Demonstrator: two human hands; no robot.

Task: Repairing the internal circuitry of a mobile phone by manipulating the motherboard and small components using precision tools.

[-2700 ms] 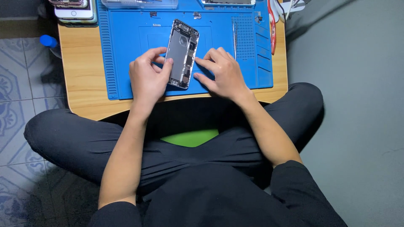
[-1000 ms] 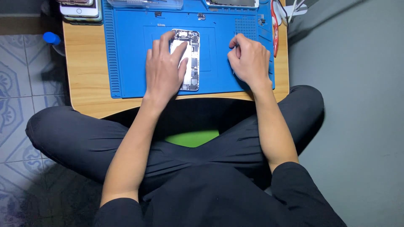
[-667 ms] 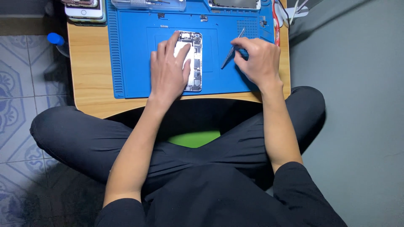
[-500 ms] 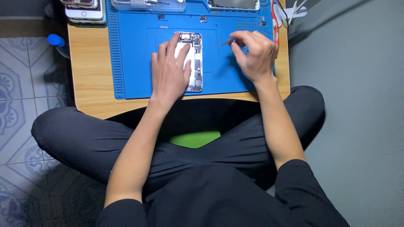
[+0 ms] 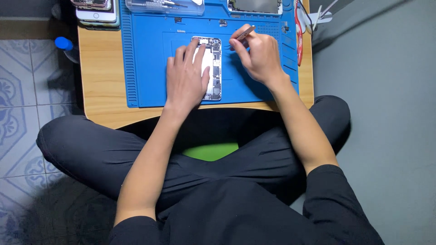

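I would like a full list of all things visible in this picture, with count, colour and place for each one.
opened phone: one, grey and white inside, middle of mat
mat: one, blue, on table
table: one, light wood
tweezers: one, metal, in right hand
phones: stack, top left corner
clear case: one, top of mat
bottle cap: one, blue, left of table
cushion: one, green, under legs
left hand: on opened phone
right hand: beside opened phone

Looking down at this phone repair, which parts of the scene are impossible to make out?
All in the head view:
- Left side of the opened phone: covered by the left hand.
- Tip of the tweezers: hidden by the right hand.
- Phone stack, clear tool case and screen part: cut off by the top edge.
- Phone's inner parts: too small to identify.
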